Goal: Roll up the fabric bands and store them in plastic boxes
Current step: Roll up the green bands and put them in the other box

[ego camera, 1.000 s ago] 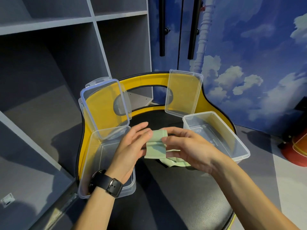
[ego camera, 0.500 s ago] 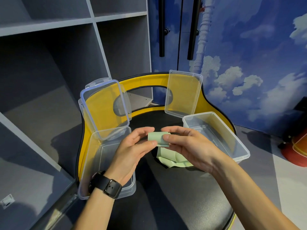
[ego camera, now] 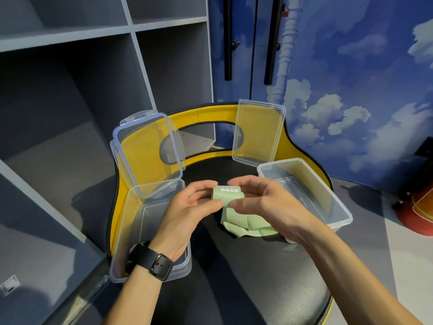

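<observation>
A pale green fabric band (ego camera: pixel 226 195) is partly rolled, held above a black chair seat (ego camera: pixel 246 266). My left hand (ego camera: pixel 187 212) pinches the roll's left end, and my right hand (ego camera: pixel 260 202) pinches its right end. The loose tail of the band (ego camera: pixel 248 225) hangs down and lies crumpled on the seat. A clear plastic box (ego camera: pixel 131 221) stands at the left with its lid (ego camera: pixel 147 156) propped upright. Another clear box (ego camera: pixel 311 191) stands at the right, with its lid (ego camera: pixel 259 132) leaning on the yellow backrest. Both boxes look empty.
The chair has a yellow backrest (ego camera: pixel 210 113) curving behind the boxes. Grey shelving (ego camera: pixel 70 90) fills the left side. A blue cloud-painted wall (ego camera: pixel 351 90) with black door handles (ego camera: pixel 228 38) stands behind. A red object (ego camera: pixel 419 207) sits on the floor at right.
The roll has grown tighter and turned, so white dots show on its top. Both hands stayed in place, fingers shifting around the roll. The hanging tail got shorter.
</observation>
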